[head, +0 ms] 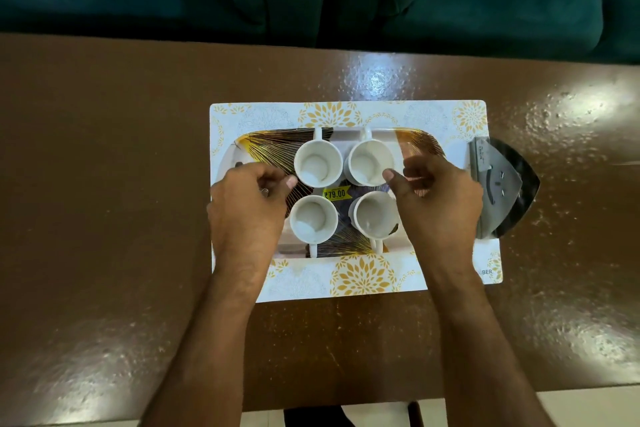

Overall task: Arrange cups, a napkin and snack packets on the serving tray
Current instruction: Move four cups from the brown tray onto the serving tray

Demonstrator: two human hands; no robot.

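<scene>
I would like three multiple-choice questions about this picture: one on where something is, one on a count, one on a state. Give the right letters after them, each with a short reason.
1. Where is the yellow price sticker?
A. on the tray, among the cups
B. on the placemat's edge
C. on the bare table

2. How many white cups stand on the tray?
A. two
B. three
C. four

3. In what state are the cups?
A. upside down
B. upright and empty
C. stacked

Answers:
1 A, the sticker lies in the gap between the four cups.
2 C, two in the far row, two in the near row.
3 B, their open mouths show bare white bottoms.
</scene>
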